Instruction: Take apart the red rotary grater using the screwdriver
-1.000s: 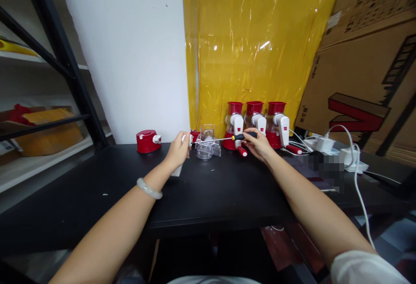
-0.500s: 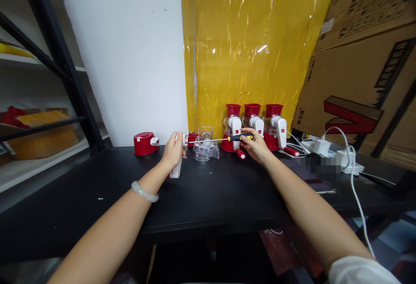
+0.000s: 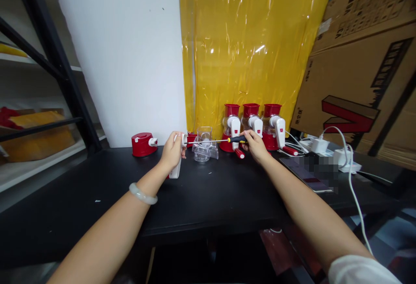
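My left hand [image 3: 173, 150] is closed around a white crank handle [image 3: 175, 170], holding it above the black table with its round socket turned to the right. In my right hand [image 3: 256, 146] is a screwdriver [image 3: 238, 139] with a black and yellow grip. Its long shaft lies level and its tip reaches the socket of the crank handle; the fingers hide exactly where it seats. Behind the shaft stands a clear plastic body [image 3: 202, 150] of a grater. A red base [image 3: 144, 144] with a white knob sits left of my left hand.
Several red and white rotary graters [image 3: 251, 124] stand in a row at the back. On the right are a tablet [image 3: 308, 175], white chargers and a power strip [image 3: 352, 166] with cables, and a large cardboard box [image 3: 354, 80]. A black metal shelf [image 3: 61, 59] rises at left.
My right hand has shifted its grip on the screwdriver handle, now wrapping its rear end more closely. The left hand still holds the crank handle in nearly the same place.
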Motion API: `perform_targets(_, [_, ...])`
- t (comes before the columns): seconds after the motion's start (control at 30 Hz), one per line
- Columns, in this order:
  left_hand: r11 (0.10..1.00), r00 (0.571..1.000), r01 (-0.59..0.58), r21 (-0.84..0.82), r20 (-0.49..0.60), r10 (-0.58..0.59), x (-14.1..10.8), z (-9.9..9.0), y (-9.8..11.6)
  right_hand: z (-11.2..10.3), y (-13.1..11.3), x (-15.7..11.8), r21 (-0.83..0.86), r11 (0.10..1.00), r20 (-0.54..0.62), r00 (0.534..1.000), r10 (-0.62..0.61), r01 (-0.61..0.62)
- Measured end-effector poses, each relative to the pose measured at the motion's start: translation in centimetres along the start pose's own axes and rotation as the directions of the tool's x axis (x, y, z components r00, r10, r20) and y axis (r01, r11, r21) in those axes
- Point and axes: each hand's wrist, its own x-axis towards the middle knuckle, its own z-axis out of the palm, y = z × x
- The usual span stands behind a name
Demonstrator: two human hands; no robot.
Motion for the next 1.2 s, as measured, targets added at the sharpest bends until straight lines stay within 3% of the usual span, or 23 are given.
perform_targets(0.1, [1.0,1.0,0.01,0.016,0.007,-0.01,-0.2,0.2,-0.2,-0.2,0.5,0.3,0.03,0.999,-0.016,1.0,-0.014,0.015])
perform_targets(0.23, [1.0,1.0,0.022,0.013,0.012,-0.022,-0.2,0.2,-0.3,-0.1,0.2,0.3,0.162,0.985,-0.015,0.998,0.056,-0.053])
perform_targets(0.43, [1.0,1.0,-0.009,0.019,-0.009,0.009,0.1,0.0,-0.5,-0.2,-1.5,-0.5,0.379,0.901,0.159,0.974,0.163,-0.212])
perform_targets(0.57, [0.997,0.999,-0.032,0.072,0.013,0.031,-0.1,0.1,-0.6,-0.4,-1.6,-0.6,0.414,0.883,0.185,0.97,0.158,-0.222])
perform_targets(0.67, [0.995,0.999,-0.044,0.094,0.027,0.042,-0.3,0.2,-0.6,-0.4,-0.9,-0.4,0.364,0.915,0.142,0.982,0.127,-0.171])
perform_targets(0.87, [0.995,0.999,-0.037,0.089,0.014,0.036,-0.1,-0.1,-0.8,-0.7,0.5,0.4,-0.029,0.999,0.029,0.999,0.035,-0.035])
perform_targets(1.03, [0.99,0.997,-0.057,0.126,0.067,0.049,-0.3,0.0,-0.6,-0.7,1.0,0.9,0.045,0.999,-0.062,0.998,-0.013,0.016])
perform_targets(1.2, [0.983,0.996,-0.046,0.177,0.084,0.031,-0.4,0.1,-0.4,-0.2,0.4,0.8,0.231,0.973,-0.092,0.995,0.044,-0.022])
